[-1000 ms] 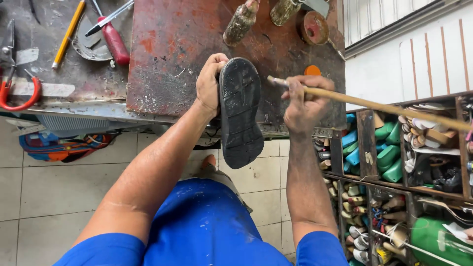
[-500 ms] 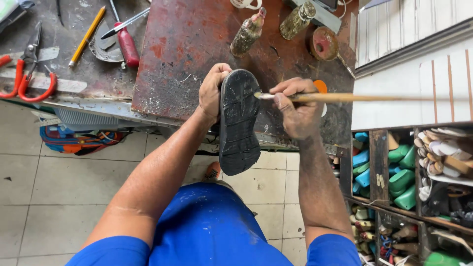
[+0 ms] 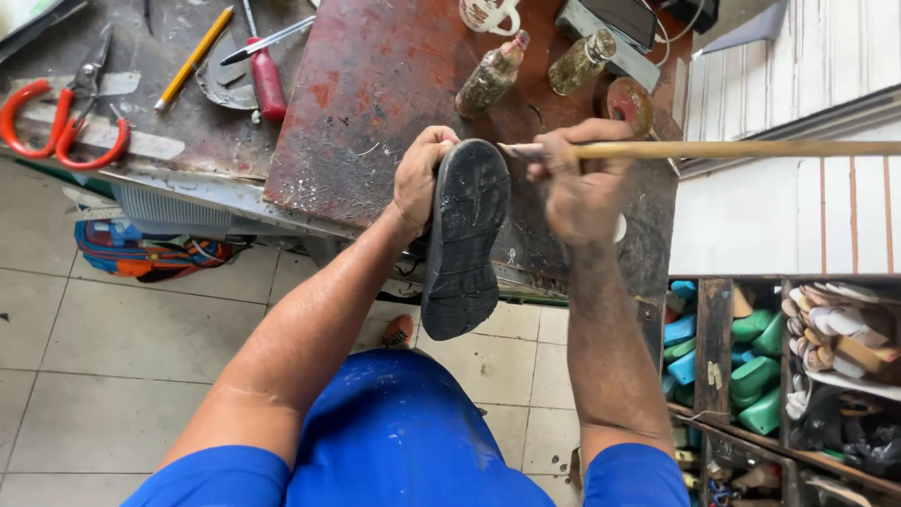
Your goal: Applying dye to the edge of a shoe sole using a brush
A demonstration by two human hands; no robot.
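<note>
Rust-stained workbench, frame centre: left hand clamps black shoe sole; right hand pinches long-handled brush. Coating sole edge; next, steady strokes.

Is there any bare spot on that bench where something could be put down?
The rusty red plate is bare between the red-handled screwdriver and the two glass bottles. The grey bench left of it is crowded with scissors, pencil and blades.
</note>
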